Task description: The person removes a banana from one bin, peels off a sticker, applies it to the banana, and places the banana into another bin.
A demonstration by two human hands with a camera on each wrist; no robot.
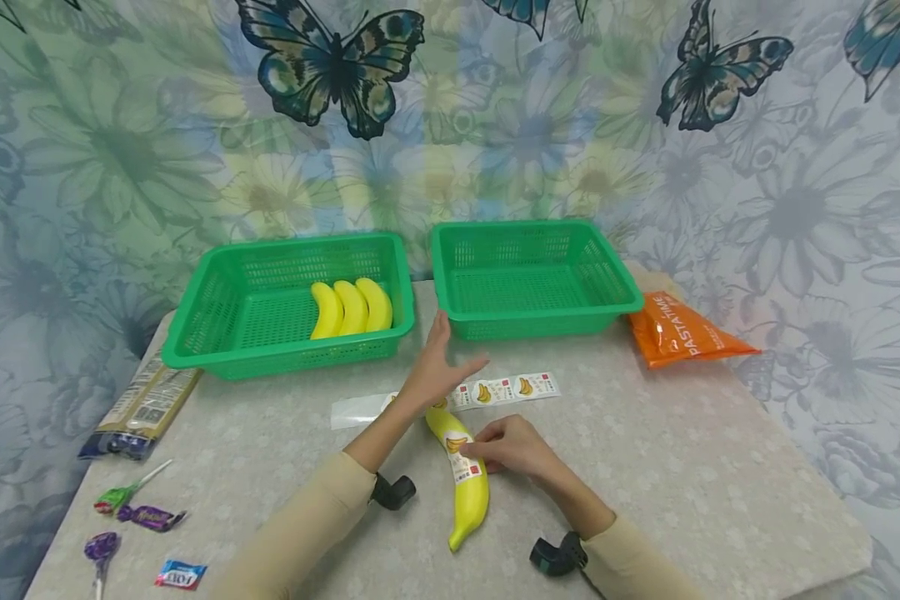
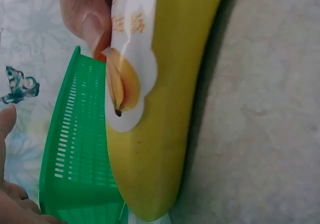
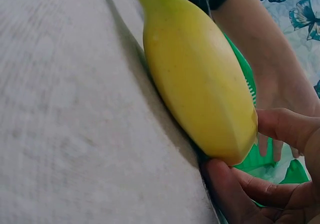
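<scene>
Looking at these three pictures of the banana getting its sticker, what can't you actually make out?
- Print on the sticker: too small in the head view, cut off by the top edge in the left wrist view.
- Top end of the banana: covered by the left hand in the head view.
- Right hand: fingertips hidden behind the banana in the right wrist view.

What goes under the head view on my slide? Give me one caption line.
Right hand presses a sticker onto a banana on the table; left hand open above it.

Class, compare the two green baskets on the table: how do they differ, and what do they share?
The left basket holds three bananas; the right basket holds nothing visible. The left basket sits slightly nearer the camera; the right basket sits farther back, beside an orange packet. Both are green, rectangular, perforated plastic.
</scene>
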